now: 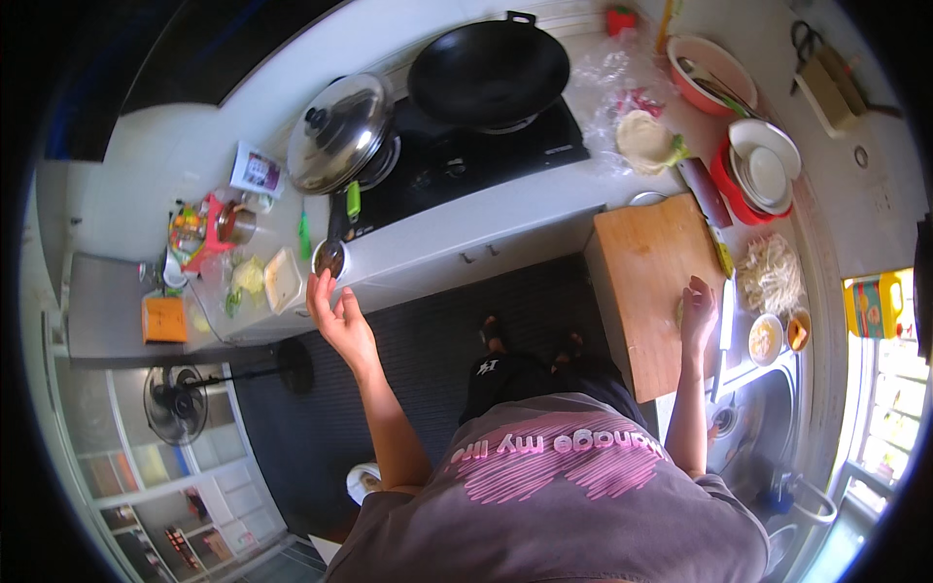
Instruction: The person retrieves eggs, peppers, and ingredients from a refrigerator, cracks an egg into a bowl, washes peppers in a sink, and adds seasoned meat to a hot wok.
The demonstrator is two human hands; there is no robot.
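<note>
My left hand point(341, 324) is raised with its fingers apart. Its fingertips overlap the near rim of a small white bowl point(344, 253) holding dark contents and a dark spoon; contact is unclear. On the right, my right hand point(700, 310) is over the right side of a wooden cutting board point(634, 284), fingers curled. A small pale-green piece point(680, 313) shows beside it, partly hidden, and I cannot tell whether the hand holds it. A cleaver point(703, 193) with a yellow-green handle lies past the board's far right corner. Along the right edge runs a long, narrow bright utensil point(727, 310).
A black wok point(488, 73) and a lidded pan point(342, 135) stand on the gas stove point(452, 167). White shredded food point(771, 273), small bowls point(765, 340) and a red basin point(729, 186) of dishes line the right counter. The sink point(762, 408) is nearer me.
</note>
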